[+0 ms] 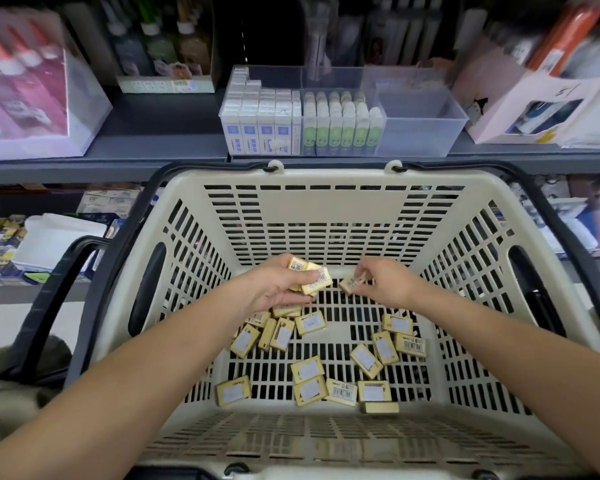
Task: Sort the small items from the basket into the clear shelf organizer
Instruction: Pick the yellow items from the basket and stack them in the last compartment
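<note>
1. The cream slotted basket (326, 439) stands nearest the camera. Both forearms reach in over its near rim. A dark handle (49, 299) hangs folded down outside its left wall.
2. Loose yellow boxes (309, 370) lie scattered on the basket floor. One cluster sits at the left, just below the left hand, and the others spread across the centre and right. Most lie flat, with a white label or a barcode facing up.
3. The left hand (278, 285) is raised above the floor toward the far side of the basket. Its fingers are curled round a stack of yellow boxes (316, 280). The number in the stack cannot be told.
4. The right hand (385, 282) is level with the left, near it but not touching. Its thumb and fingertips pinch a single yellow box (350, 284), which is held clear of the floor.
5. The clear organizer (420, 133) sits on the grey shelf (153, 133), just beyond the basket's far rim. It has three compartments side by side.
6. The left compartment holds white cartons (257, 112) with blue labels, upright in rows. The middle compartment holds upright white tubes (340, 123) with green labels.
7. Every yellow box in view is in the basket or in a hand.
8. At the far left of the shelf stands a clear case of pink bottles (25, 81). It is blurred, and the goods behind it are too blurred to identify.
</note>
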`<state>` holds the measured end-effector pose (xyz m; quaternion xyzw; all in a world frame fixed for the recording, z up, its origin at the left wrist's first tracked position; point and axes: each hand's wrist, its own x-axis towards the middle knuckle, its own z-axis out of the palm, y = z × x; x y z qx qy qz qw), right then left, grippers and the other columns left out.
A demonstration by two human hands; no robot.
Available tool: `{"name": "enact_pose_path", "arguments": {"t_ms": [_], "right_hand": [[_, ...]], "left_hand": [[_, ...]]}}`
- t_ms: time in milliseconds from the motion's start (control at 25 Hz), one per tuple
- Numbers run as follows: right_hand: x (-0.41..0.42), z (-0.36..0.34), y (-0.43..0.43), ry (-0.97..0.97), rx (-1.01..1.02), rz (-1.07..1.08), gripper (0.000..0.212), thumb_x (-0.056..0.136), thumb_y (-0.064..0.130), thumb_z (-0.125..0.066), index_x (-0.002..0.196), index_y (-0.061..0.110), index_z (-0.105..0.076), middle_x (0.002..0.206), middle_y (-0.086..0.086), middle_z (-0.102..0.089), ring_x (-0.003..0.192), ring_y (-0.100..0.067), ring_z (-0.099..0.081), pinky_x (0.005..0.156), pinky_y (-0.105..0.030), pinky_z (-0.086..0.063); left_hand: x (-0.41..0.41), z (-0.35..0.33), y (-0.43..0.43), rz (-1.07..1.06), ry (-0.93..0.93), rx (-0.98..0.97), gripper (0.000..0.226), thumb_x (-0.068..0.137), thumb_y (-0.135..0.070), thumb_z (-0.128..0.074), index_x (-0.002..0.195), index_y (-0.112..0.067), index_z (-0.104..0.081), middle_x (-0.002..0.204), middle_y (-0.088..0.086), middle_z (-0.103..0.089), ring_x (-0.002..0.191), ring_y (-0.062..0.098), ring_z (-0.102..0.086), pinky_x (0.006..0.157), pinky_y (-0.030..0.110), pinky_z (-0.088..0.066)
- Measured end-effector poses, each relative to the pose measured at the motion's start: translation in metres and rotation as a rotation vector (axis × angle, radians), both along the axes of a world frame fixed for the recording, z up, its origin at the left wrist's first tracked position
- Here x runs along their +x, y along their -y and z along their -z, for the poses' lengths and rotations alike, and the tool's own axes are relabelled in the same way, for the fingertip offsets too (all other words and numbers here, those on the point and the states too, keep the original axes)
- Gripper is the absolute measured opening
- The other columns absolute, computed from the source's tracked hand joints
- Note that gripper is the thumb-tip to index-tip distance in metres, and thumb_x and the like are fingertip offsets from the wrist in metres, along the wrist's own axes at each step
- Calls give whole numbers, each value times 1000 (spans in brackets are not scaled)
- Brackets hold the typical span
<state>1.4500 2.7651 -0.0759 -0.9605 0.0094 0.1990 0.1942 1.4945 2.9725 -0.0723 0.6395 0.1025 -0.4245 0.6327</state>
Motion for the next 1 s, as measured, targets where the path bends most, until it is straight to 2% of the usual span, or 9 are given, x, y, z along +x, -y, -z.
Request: {"name": "enact_pose_path", "arguments": {"t_ms": [120, 280, 360, 520, 600, 760, 840, 920, 1000], "right_hand": [[3, 7, 11, -47, -204, -69, 45, 91, 28, -53, 134, 25, -38, 128, -7, -48, 110, -23, -53, 90, -40, -48], [12, 24, 12, -101, -268, -142, 59, 91, 12, -45, 141, 35, -23, 125, -8, -43, 103, -24, -55, 75, -33, -50], [13, 31, 7, -84, -314, -168, 55, 90, 11, -47, 139, 29, -28, 123, -8, -43, 99, -24, -55, 66, -30, -43], [14, 26, 1, -70, -376, -217, 36, 86, 17, -55, 119, 19, -41, 110, -4, -52, 88, -21, -55, 60, -28, -38], [17, 14, -3, -67, -314, -244, 27, 86, 23, -56, 110, 20, -44, 102, -2, -60, 80, -19, -53, 56, -27, -37], [30, -35, -18, 42, -105, -261, 19, 85, 22, -59, 104, 17, -57, 96, 2, -58, 90, -19, -59, 66, -29, -44], [30, -69, -17, 97, -13, -265, 14, 85, 22, -61, 99, 19, -58, 94, 4, -58, 87, -16, -57, 68, -24, -41], [27, -102, -4, 157, 147, -170, 10, 85, 20, -63, 91, 25, -57, 89, 8, -62, 81, -13, -59, 66, -20, -43], [28, -135, 15, 234, 308, -28, 17, 82, 18, -67, 85, 31, -58, 88, 7, -65, 81, -13, -63, 73, -21, -49]], "left_hand": [[7, -5, -3, -56, -9, -19, 28, 77, -5, -70, 101, -7, -56, 99, 16, -68, 90, 25, -68, 66, 29, -59], [13, -9, -4, -99, -21, -71, 32, 73, -6, -73, 101, -6, -58, 93, 14, -72, 85, 24, -71, 62, 28, -58], [14, -12, -3, -111, -30, -97, 33, 73, -7, -73, 102, -7, -57, 90, 12, -72, 83, 23, -71, 61, 26, -57], [15, -22, 2, -85, 7, -88, 31, 76, -8, -72, 103, -9, -56, 101, 13, -69, 87, 23, -70, 63, 24, -57], [14, -28, 4, -79, 33, -93, 30, 77, -9, -71, 102, -10, -56, 101, 13, -69, 87, 22, -69, 63, 23, -57], [13, -48, 9, -65, 151, -102, 31, 78, -8, -71, 103, -15, -56, 103, 13, -68, 87, 22, -69, 65, 24, -57], [12, -63, 8, -39, 232, -118, 32, 77, -9, -71, 104, -16, -56, 105, 12, -67, 89, 21, -69, 68, 26, -58], [9, -77, 5, 9, 315, -109, 33, 77, -12, -72, 105, -18, -56, 105, 10, -66, 91, 19, -69, 73, 27, -57], [8, -88, 1, 5, 382, -129, 39, 72, -18, -74, 107, -18, -57, 105, 8, -67, 93, 19, -69, 75, 28, -57]]}}
